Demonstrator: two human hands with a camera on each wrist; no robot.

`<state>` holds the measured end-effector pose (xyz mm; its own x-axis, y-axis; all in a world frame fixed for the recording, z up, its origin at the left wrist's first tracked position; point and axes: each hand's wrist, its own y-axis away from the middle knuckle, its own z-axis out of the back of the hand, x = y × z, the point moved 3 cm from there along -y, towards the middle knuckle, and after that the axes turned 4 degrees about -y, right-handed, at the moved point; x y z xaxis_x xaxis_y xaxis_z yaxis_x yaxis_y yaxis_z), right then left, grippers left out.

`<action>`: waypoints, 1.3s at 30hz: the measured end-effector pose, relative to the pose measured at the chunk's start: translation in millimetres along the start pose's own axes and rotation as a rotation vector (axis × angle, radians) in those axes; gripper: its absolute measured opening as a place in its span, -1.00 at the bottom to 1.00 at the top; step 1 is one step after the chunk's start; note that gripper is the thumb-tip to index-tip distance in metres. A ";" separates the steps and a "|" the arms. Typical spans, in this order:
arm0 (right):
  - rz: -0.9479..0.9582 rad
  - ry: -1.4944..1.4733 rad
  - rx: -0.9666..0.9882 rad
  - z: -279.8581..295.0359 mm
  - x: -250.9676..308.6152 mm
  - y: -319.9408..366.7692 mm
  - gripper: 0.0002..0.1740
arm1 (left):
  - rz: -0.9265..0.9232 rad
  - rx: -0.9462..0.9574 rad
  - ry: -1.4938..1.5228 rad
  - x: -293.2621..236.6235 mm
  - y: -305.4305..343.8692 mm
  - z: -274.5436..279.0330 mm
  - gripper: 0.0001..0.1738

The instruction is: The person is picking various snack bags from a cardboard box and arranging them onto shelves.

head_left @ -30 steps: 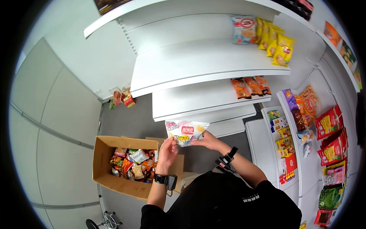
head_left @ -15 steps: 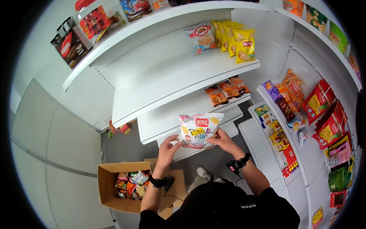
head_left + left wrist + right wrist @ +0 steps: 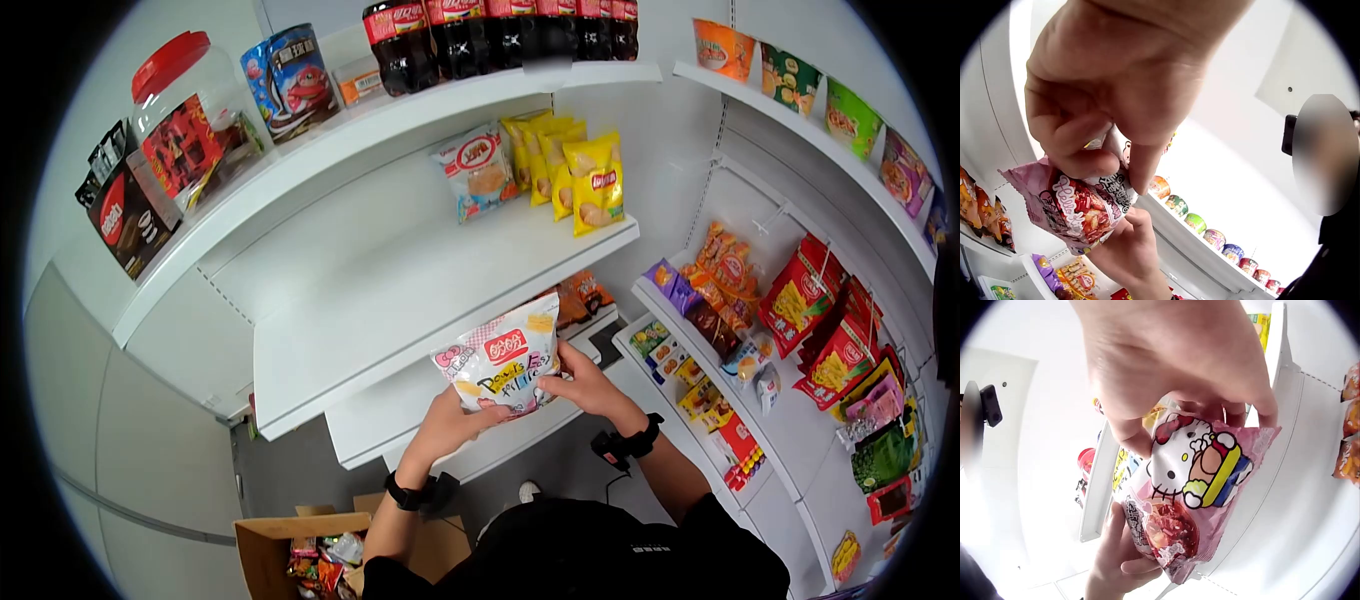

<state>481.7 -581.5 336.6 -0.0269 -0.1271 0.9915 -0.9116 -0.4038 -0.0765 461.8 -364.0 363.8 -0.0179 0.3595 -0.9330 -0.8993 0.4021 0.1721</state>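
While in hands, snack bag.

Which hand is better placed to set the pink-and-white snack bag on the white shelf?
Left hand, probably: it grips the pink-and-white snack bag from below, beside the bare stretch of the white shelf. Right hand pinches the far edge.

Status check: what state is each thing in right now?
Hello Kitty snack bag: held in the air by both hands, tilted.
Left hand: grips the bag's lower left corner.
Right hand: grips the bag's right edge.
Cardboard box: open, packets inside.
Yellow chip bags: upright on a shelf.
Red-lidded jar: lid on.
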 end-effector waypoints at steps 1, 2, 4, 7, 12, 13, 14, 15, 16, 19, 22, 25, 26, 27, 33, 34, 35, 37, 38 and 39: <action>0.034 -0.012 -0.020 3.1 2.5 -7.9 -0.39 | -0.018 -0.026 0.003 -4.4 -7.6 2.4 -0.54; 0.069 -0.024 -0.041 5.2 3.3 -14.3 -0.38 | -0.036 -0.051 0.006 -10.2 -14.4 3.1 -0.58; 0.147 -0.029 -0.093 11.2 2.8 -26.8 -0.31 | -0.041 -0.089 0.008 -11.9 -31.1 8.9 -0.64; 0.185 -0.093 -0.121 18.0 8.4 -39.1 -0.31 | -0.084 -0.096 0.096 -19.7 -52.7 15.6 -0.66; 0.283 -0.120 -0.180 31.7 13.3 -65.8 -0.33 | -0.117 -0.178 0.127 -47.4 -75.9 29.1 -0.69; 0.323 -0.100 -0.199 34.8 14.6 -69.6 -0.33 | -0.112 -0.201 0.118 -51.7 -82.0 33.4 -0.71; 0.309 -0.116 -0.226 42.8 4.8 -73.5 -0.36 | -0.107 -0.225 0.109 -55.1 -87.8 38.5 -0.73; 0.321 -0.151 -0.255 47.2 4.2 -76.9 -0.37 | -0.101 -0.249 0.101 -58.2 -93.7 44.0 -0.74; 0.331 -0.184 -0.283 51.9 4.4 -79.7 -0.38 | -0.110 -0.270 0.054 -55.5 -103.4 51.9 -0.78; 0.247 -0.265 -0.376 69.6 -2.3 -87.8 -0.52 | -0.131 -0.355 0.066 -67.3 -130.7 68.1 -0.78; 0.182 -0.370 -0.391 86.6 -6.3 -101.3 -0.63 | -0.108 -0.345 0.073 -85.4 -160.2 77.0 -0.73; 0.122 -0.371 -0.296 99.5 -8.1 -111.9 -0.66 | -0.168 -0.326 0.023 -90.0 -197.3 85.3 -0.73; 0.117 -0.344 -0.297 103.2 -8.7 -114.5 -0.68 | -0.201 -0.343 0.005 -92.3 -210.2 87.0 -0.74; 0.111 -0.340 -0.288 108.6 -9.8 -116.4 -0.69 | -0.171 -0.350 0.002 -92.8 -222.3 90.1 -0.73; 0.085 -0.288 -0.200 129.4 -16.9 -124.9 -0.67 | -0.077 -0.339 0.018 -85.0 -271.4 109.7 -0.71; 0.090 -0.285 -0.175 132.0 -18.5 -127.3 -0.67 | -0.069 -0.344 0.029 -82.4 -277.6 109.9 -0.71; 0.081 -0.302 -0.163 134.0 -19.0 -128.4 -0.68 | -0.059 -0.350 0.041 -78.6 -282.8 110.0 -0.71; 0.059 -0.334 -0.136 137.0 -16.6 -128.9 -0.70 | -0.059 -0.357 0.054 -71.4 -294.9 109.1 -0.71; 0.057 -0.335 -0.120 138.5 -14.9 -128.7 -0.69 | -0.069 -0.357 0.056 -67.0 -301.1 107.9 -0.72; 0.060 -0.337 -0.109 139.6 -14.8 -129.2 -0.69 | -0.076 -0.356 0.060 -64.3 -305.2 106.1 -0.72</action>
<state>657.1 -653.9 317.2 0.0380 -0.4468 0.8938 -0.9516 -0.2893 -0.1041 783.7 -420.5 404.8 0.0390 0.2859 -0.9575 -0.9946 0.1038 -0.0095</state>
